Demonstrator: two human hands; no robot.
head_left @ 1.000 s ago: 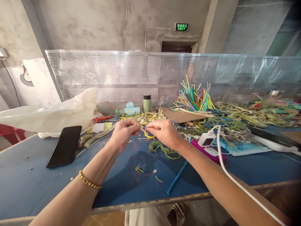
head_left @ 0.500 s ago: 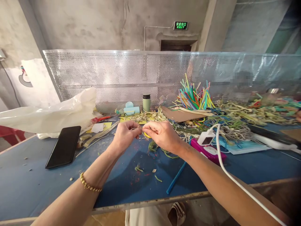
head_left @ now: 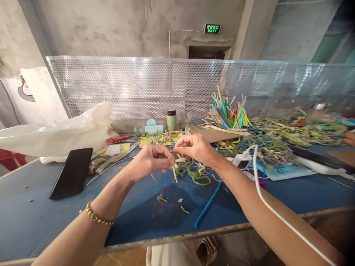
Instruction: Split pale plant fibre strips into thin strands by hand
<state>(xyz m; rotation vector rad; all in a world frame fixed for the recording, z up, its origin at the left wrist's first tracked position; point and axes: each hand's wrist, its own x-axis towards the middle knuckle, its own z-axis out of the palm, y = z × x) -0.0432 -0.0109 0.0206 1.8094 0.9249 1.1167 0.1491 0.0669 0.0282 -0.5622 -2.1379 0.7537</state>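
My left hand (head_left: 151,159) and my right hand (head_left: 195,147) meet above the blue table (head_left: 33,218), fingers pinched. Between them they hold a thin pale strip (head_left: 174,170) whose loose end hangs down below my left fingertips. A tangle of green strips (head_left: 195,173) lies on the table just under my right hand. Small green scraps (head_left: 162,198) lie nearer to me.
A black phone (head_left: 71,171) lies at the left, a white plastic bag (head_left: 63,133) behind it. A blue straw (head_left: 207,203), a white charger with cable (head_left: 256,173), a green bottle (head_left: 171,120), coloured straws (head_left: 227,112) and heaps of strips (head_left: 288,133) fill the right. A perforated metal screen (head_left: 124,85) backs the table.
Both hands have lifted slightly and drawn a little apart. The pale strip now hangs down from my left fingers; the yellow loop seen earlier no longer shows.
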